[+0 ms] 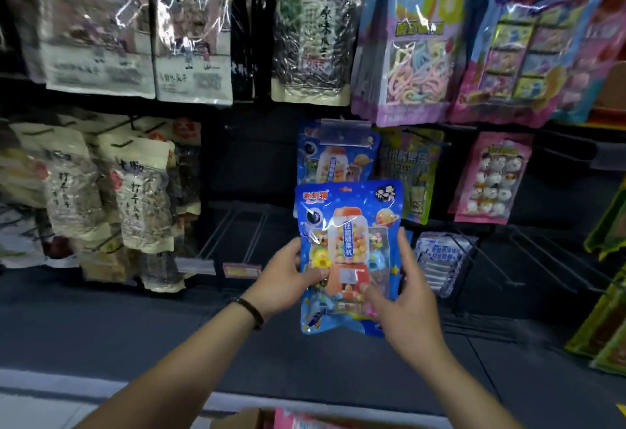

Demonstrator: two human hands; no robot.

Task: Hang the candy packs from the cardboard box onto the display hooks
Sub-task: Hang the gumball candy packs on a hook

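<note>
Directly below the blue candy pack hanging on a display hook (338,157), a second glossy blue plastic candy pack printed with an orange sweet machine (349,245) is held up in front of the dark wire display rack (237,164). Its long axis runs nearly vertical, header edge pointing up, printed face toward the camera, and its top overlaps the hanging pack's lower part. Up and left of the hanging pack hang large clear-and-cream bags of seeds (101,32); up and right of it, big pastel purple bags of candy (416,42). The left hand (288,276) has its grip on the held pack's left edge, thumb on the front. The right hand (403,289) is grasping the lower right edge, thumb across the print. Far below the hanging pack, a brown cardboard box (244,420) shows only a corner at the frame's bottom edge.
</note>
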